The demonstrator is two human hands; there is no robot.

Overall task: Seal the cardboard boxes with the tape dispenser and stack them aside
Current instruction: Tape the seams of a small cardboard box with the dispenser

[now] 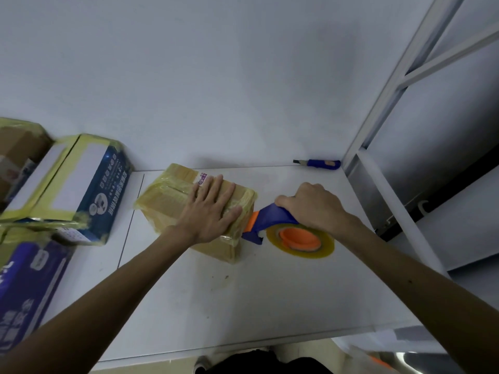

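The box point(172, 195), a small cardboard one wrapped in yellowish clear tape, sits on the white worktop point(243, 298) a little left of centre and towards the back, turned at an angle to the worktop's edges. The left hand point(209, 211) lies flat on its top, palm down. Its fingers are straight and slightly spread and point towards the far right corner, and the thumb reaches along the near right edge.

Just to the right of the box, the right hand point(313, 206) grips the blue handle of the dispenser point(270, 218), with its fingers curled over the top. The orange and blue front end of the dispenser meets the right side of the box, close under the left thumb. The tape roll point(326, 244), on its orange hub, sits below the right hand and close to the worktop.

A blue-handled knife point(321, 163) lies at the back edge of the worktop, well apart from both hands and near a white metal rack point(391, 103).

On the left, a blue box point(105, 184) bound in yellow tape rests tilted on other boxes. A purple box point(27, 287) sits nearer the camera, and an open brown box point(16, 147) is at the far left edge.
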